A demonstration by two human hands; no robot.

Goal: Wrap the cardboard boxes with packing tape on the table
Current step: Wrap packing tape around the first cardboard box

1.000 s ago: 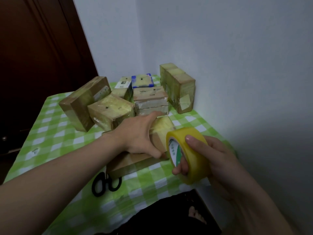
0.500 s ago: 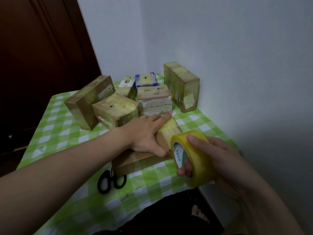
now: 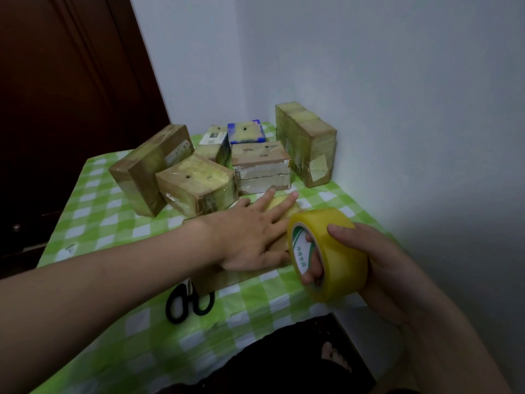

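A flat cardboard box point(image 3: 227, 280) lies near the table's front edge, mostly hidden under my left hand point(image 3: 250, 234). That hand presses flat on its top with fingers spread and pointing toward the back right. Just right of the box, my right hand point(image 3: 377, 268) grips a yellow roll of packing tape point(image 3: 329, 251), fingers through its core and thumb on the outer face. The roll stands on edge close to the box's right end. Whether a strip of tape runs from roll to box is hidden.
Several taped cardboard boxes point(image 3: 199, 186) crowd the back of the green checked table point(image 3: 108, 211), one upright box point(image 3: 306, 143) by the wall. Black scissors point(image 3: 187, 302) lie at the front beside the flat box. A dark door stands at left, a bare foot below.
My left hand has flattened out and slid its fingers farther across the box top toward the back. The tape roll has stayed beside the box's right end.
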